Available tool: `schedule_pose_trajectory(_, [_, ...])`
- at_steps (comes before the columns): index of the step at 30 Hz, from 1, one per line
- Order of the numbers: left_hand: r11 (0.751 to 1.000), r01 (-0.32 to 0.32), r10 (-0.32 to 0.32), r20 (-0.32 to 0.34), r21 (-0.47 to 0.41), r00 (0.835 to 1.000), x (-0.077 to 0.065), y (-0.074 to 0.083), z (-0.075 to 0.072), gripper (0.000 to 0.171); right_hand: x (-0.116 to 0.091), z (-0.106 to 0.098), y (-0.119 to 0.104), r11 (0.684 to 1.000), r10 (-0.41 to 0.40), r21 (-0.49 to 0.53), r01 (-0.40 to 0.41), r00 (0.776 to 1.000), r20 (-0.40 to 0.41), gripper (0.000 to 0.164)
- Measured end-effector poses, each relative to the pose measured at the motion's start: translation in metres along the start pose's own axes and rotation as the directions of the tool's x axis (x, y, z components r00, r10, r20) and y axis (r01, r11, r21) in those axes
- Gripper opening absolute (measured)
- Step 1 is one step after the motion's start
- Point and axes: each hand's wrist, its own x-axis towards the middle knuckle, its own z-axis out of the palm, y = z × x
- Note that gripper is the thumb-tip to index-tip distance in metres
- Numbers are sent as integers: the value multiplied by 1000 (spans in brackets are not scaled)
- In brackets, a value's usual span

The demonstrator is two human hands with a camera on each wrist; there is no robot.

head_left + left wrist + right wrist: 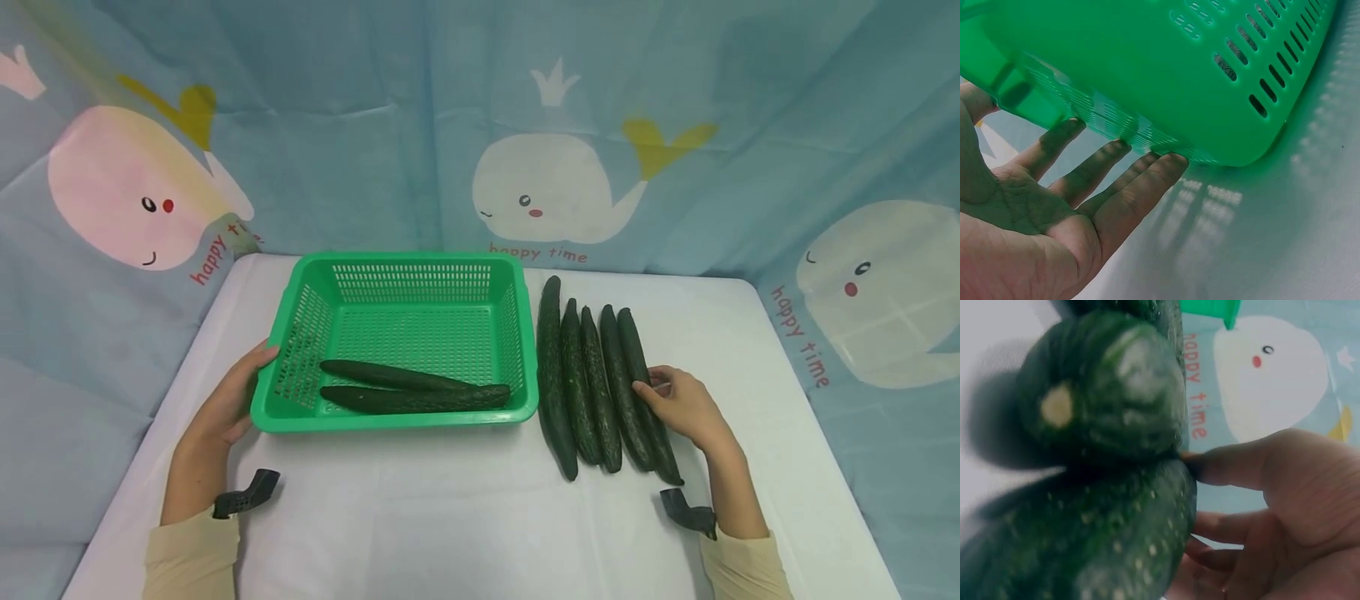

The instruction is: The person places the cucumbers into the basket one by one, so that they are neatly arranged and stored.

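A green slotted basket (390,421) stands left of centre on the white table, with two dark cucumbers (416,398) lying lengthwise along its front. My left hand (232,400) rests against its left wall; in the left wrist view the fingers (1129,187) are straight, their tips under the basket (1147,62). Several more cucumbers (585,383) lie side by side to the right of the basket. My right hand (682,404) grips the rightmost cucumber (633,350). In the right wrist view the thumb (1229,465) lies on top of this cucumber (1104,544) and the fingers curl beneath it.
The white table (465,517) has bare room in front of the basket and the cucumbers. A blue cloth with whale prints (540,192) hangs behind and around it. Black wrist mounts (243,496) (686,510) sit by my sleeves.
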Motion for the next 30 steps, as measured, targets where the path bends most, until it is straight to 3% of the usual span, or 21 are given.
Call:
schedule_pose_trajectory(9, [999, 11, -11, -6, -32, 1000, -2, 1, -3, 65, 1, -3, -3, 1000, 9, 15, -8, 999, -45, 60])
schedule_pose_trajectory(21, [1000, -17, 17, 4, -13, 1000, -3, -1, 1, 73, -2, -7, 1, 994, 53, -91, -62, 993, -103, 53])
schedule_pose_trajectory(30, [1000, 4, -4, 3, -30, 1000, -2, -1, 2, 73, -4, -6, 0, 978, 48, -196, -70, 992, -113, 63])
